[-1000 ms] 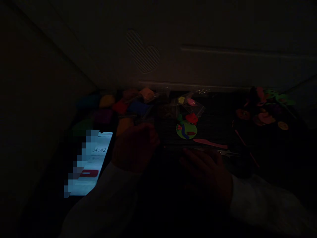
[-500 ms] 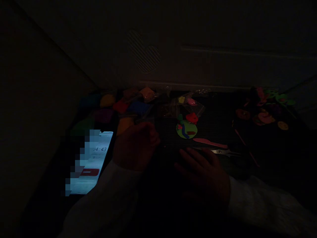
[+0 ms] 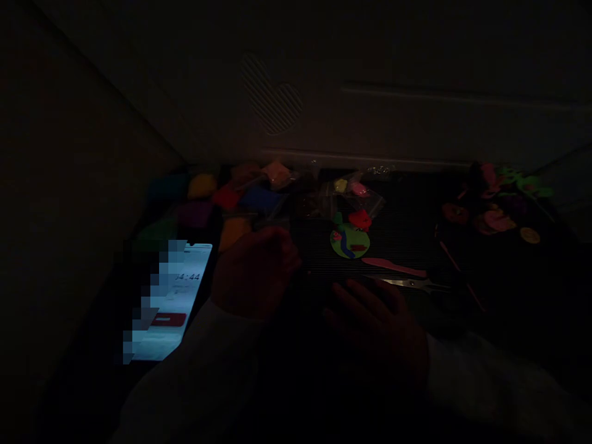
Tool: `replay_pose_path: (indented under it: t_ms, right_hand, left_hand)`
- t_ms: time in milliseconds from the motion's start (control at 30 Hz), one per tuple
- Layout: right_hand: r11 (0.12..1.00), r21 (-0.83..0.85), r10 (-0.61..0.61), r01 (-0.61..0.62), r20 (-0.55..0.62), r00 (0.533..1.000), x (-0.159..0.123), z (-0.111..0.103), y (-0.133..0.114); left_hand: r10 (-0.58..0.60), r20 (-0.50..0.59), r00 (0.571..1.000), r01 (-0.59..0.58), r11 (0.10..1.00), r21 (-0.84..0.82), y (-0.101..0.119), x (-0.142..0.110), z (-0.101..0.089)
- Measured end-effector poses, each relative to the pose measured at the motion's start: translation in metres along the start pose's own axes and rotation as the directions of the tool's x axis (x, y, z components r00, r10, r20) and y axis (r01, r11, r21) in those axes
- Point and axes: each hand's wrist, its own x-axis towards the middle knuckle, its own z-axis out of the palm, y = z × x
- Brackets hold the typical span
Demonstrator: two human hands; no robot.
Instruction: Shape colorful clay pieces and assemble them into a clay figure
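The scene is very dark. My left hand (image 3: 254, 271) is closed, its fingers curled; whatever it may hold is hidden. Left of it lies a lit phone (image 3: 185, 296) showing a timer, and an orange clay packet (image 3: 234, 231) sits just behind it. My right hand (image 3: 377, 324) rests flat, fingers stretched out, close to the scissors (image 3: 411, 283). Behind the scissors lies a pink modelling knife (image 3: 393, 266). Beyond both hands is a round green clay disc (image 3: 350, 240) with blue, brown and pink pieces on it and a red clay piece (image 3: 360, 219) at its back edge.
Several coloured clay packets, among them a blue one (image 3: 259, 198) and a purple one (image 3: 194, 214), lie at the back left. A clear bag (image 3: 365, 200) is behind the disc. Clay figures (image 3: 494, 219) cluster at the right, near a thin pink stick (image 3: 450, 256). A panel with a heart-shaped vent (image 3: 272, 102) rises behind.
The phone's timer goes up by one second. The view shifts very slightly. Both hands stay nearly where they were.
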Motion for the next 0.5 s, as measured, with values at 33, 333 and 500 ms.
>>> replay_pose_path:
  t_ms: [33,333,500]
  right_hand:
    - [1.000,-0.002,0.026,-0.026,0.012,1.000,0.0002,0.0000,-0.0002]
    - [0.996,-0.012,0.087,-0.087,0.001,0.996,0.0017,-0.0006,-0.0002]
    - [1.000,0.000,-0.006,0.006,-0.006,1.000,0.0016,0.0006,-0.0012]
  left_hand:
    - [-0.005,-0.004,1.000,0.005,1.000,0.004,0.0002,-0.0001,0.0001]
    - [-0.001,-0.011,1.000,0.001,1.000,0.005,0.0000,-0.0003,0.0008]
    - [-0.023,-0.010,1.000,0.023,1.000,0.001,0.0001,-0.0002,0.0001]
